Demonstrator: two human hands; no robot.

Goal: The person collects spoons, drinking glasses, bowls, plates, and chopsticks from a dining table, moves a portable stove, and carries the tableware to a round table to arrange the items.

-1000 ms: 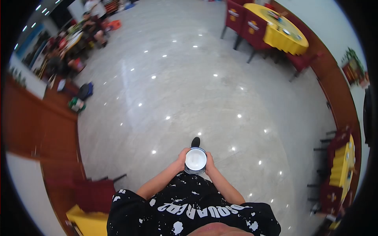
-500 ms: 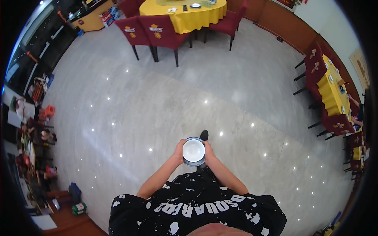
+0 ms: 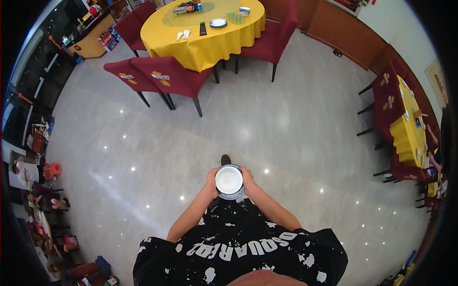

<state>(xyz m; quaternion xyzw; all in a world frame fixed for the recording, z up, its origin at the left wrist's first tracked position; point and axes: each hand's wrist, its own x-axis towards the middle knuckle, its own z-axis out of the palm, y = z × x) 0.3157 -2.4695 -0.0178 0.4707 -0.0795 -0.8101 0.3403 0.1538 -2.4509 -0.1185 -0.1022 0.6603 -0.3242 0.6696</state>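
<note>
A white bowl with a blue-patterned outside is held in front of my body, and a blue-and-white rim shows around and below it, perhaps of a stack. My left hand grips its left side and my right hand its right side, fingers wrapped round the edges. The inside of the top bowl looks white, with nothing I can make out in it. Below the bowl is my black patterned shirt, and a dark shoe shows just beyond it.
Ahead stands a round table with a yellow cloth, holding plates, glasses and bowls, with red chairs around it. More yellow-covered tables and chairs line the right. People sit or stand at the far left, near an orange stool.
The view has swung to the right and moved closer to the round table, which now shows larger ahead. Both hands still hold the bowl.
</note>
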